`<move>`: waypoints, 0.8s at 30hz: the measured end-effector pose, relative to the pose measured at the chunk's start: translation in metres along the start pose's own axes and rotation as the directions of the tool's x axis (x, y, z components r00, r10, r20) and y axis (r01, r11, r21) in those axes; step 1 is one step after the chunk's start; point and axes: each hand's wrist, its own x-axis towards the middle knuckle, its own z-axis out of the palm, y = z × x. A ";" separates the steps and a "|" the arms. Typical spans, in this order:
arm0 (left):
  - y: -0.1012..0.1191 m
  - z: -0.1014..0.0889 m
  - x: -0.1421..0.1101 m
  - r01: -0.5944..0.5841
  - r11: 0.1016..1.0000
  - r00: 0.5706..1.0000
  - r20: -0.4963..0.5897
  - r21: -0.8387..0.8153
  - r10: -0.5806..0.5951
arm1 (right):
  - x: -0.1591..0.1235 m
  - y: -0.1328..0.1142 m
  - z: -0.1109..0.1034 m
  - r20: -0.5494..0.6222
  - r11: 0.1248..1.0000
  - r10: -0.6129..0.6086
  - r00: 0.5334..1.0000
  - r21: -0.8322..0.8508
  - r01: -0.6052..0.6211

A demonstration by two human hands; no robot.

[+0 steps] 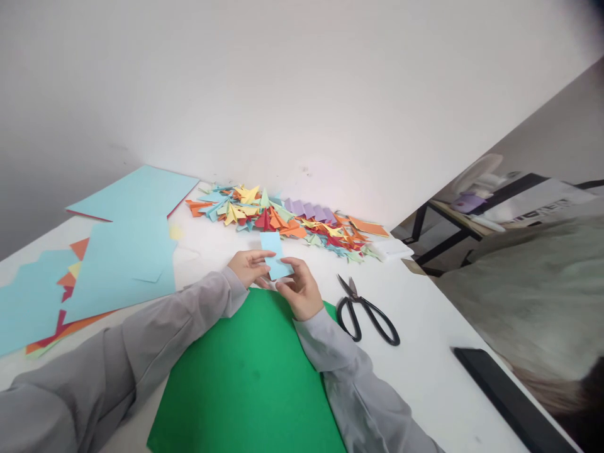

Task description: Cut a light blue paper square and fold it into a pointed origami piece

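Clearly the light-blue paper strip (276, 255) at frame centre is thin and floppy — best pinched at its edges, as now: the left hand (250, 267) and right hand (299, 290) each close fingertips on it above one green sheet (250, 384). One pair of scissors (367, 309) lies right — folded paper pieces (283, 220) beyond, too many to count.

green sheet (245, 377) below fingers | black scissors (368, 311) right of fingers | folded paper pile (283, 220) beyond fingers | light blue sheets (127, 245) left of fingers
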 end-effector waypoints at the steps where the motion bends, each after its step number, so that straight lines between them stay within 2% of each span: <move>1: 0.000 0.000 -0.001 -0.001 1.000 1.000 0.030 0.003 0.001 | -0.001 0.000 0.001 0.016 0.998 -0.020 1.000 -0.057 0.021; 4: 0.002 -0.001 -0.003 0.007 1.000 0.996 0.092 0.014 -0.008 | -0.002 0.001 0.003 -0.001 0.990 -0.040 0.999 -0.133 0.040; 7: 0.002 -0.002 -0.003 0.011 1.000 0.994 0.108 0.028 -0.014 | -0.001 0.004 0.003 -0.090 0.992 -0.051 0.995 -0.116 0.040; 10: 0.000 -0.004 0.000 0.003 1.000 0.998 0.067 0.008 -0.004 | 0.000 0.008 0.003 -0.137 0.994 -0.057 0.989 -0.103 0.043; 14: -0.006 -0.007 0.006 -0.046 0.994 0.999 -0.009 -0.094 0.046 | 0.000 0.008 0.003 -0.121 0.997 -0.060 0.991 -0.052 0.054; 19: -0.005 -0.005 0.006 -0.072 0.997 0.994 -0.083 -0.036 0.069 | -0.002 0.002 0.003 -0.127 0.991 -0.102 0.987 -0.097 0.090; 24: 0.001 -0.003 0.002 -0.081 0.997 0.996 -0.035 0.016 0.081 | -0.003 -0.002 0.004 -0.141 0.979 -0.138 0.980 -0.168 0.113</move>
